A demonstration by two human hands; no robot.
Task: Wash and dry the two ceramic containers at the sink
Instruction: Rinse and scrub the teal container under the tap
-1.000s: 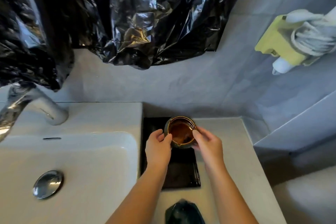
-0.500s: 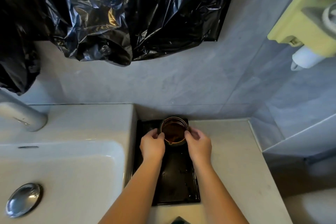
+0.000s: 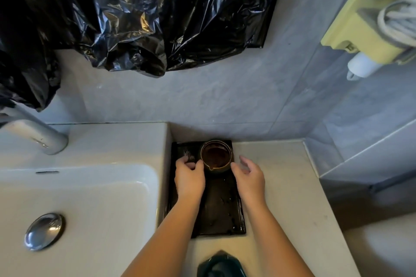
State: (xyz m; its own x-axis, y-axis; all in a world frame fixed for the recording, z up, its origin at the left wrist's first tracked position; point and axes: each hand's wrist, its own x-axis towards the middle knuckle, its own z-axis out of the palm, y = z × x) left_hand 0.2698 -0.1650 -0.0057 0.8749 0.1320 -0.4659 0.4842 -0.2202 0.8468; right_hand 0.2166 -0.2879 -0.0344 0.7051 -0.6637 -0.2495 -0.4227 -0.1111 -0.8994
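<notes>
A small brown ceramic cup (image 3: 216,157) with a gold rim and a little spout stands at the far end of a black tray (image 3: 221,213) on the counter right of the sink. My left hand (image 3: 189,177) is beside the cup's left side, its thumb close to or touching the rim. My right hand (image 3: 249,177) is just right of the cup, fingers spread and off it. A dark green glazed container (image 3: 219,264) shows partly at the bottom edge.
A white sink basin (image 3: 74,200) with a chrome drain plug (image 3: 44,231) lies to the left, and a chrome faucet (image 3: 33,134) behind it. Black plastic sheeting (image 3: 139,13) hangs on the wall. A yellow wall holder (image 3: 362,27) with a white device is upper right.
The cup has gone from held between both hands to standing on the tray's far end. Both hands have come off it, and my right hand has spread its fingers.
</notes>
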